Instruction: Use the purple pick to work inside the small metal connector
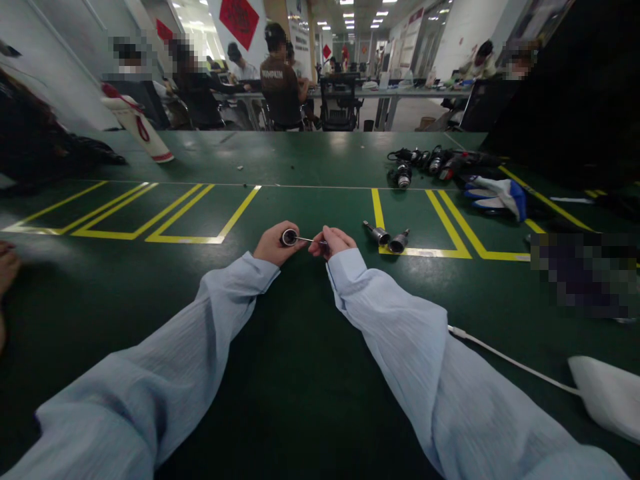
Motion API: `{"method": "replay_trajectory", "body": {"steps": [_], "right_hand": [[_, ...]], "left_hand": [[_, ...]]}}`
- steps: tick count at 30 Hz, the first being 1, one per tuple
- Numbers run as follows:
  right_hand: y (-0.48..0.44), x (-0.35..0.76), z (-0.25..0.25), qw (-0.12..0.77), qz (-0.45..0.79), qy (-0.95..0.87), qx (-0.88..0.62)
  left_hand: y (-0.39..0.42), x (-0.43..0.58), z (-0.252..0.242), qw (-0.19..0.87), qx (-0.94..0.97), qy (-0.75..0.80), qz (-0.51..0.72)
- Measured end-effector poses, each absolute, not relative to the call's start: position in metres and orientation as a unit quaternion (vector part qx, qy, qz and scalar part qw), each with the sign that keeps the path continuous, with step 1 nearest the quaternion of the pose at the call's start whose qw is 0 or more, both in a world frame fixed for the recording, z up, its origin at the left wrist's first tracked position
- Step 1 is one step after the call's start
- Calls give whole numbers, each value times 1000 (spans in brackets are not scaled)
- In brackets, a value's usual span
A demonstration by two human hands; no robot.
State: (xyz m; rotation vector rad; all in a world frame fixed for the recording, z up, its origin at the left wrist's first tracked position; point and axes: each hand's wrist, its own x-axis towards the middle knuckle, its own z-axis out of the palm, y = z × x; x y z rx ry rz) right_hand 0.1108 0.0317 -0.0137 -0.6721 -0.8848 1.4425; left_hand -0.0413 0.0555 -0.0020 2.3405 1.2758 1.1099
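My left hand (pixel 271 245) is closed around a short dark metal cylinder (pixel 289 237), its round open end turned towards me. Pinched in the fingers of my right hand (pixel 338 241) is a thin metal rod (pixel 307 240), which reaches left to the rim of the cylinder. Whether its tip is inside or only touching the rim, I cannot tell. Just right of my right hand, a metal cylinder with a narrow shank (pixel 377 234) lies on the green table (pixel 300 313). Beside it rests a second shanked cylinder (pixel 399 243).
Farther back at the right are several dark metal parts (pixel 403 175) and a blue-and-white glove (pixel 497 195). A white cable (pixel 515 362) runs to a white object (pixel 607 393). A tall white container (pixel 140 127) stands back left. Another person's hand (pixel 7 265) shows at the left edge.
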Motion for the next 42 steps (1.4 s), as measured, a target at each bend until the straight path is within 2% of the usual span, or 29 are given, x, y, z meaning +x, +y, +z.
{"method": "replay_trajectory", "body": {"steps": [8, 19, 25, 34, 42], "right_hand": [[23, 102, -11, 622, 571, -427, -323], [27, 99, -14, 565, 722, -318, -242], [26, 101, -13, 566, 725, -315, -233], [27, 101, -12, 580, 703, -318, -263], [29, 103, -13, 552, 747, -272, -252]], "left_hand": [[59, -43, -5, 89, 809, 443, 376], [57, -45, -1, 135, 752, 463, 450], [57, -45, -1, 142, 751, 458, 454], [56, -44, -2, 71, 778, 462, 419], [55, -45, -1, 118, 786, 440, 419]]}}
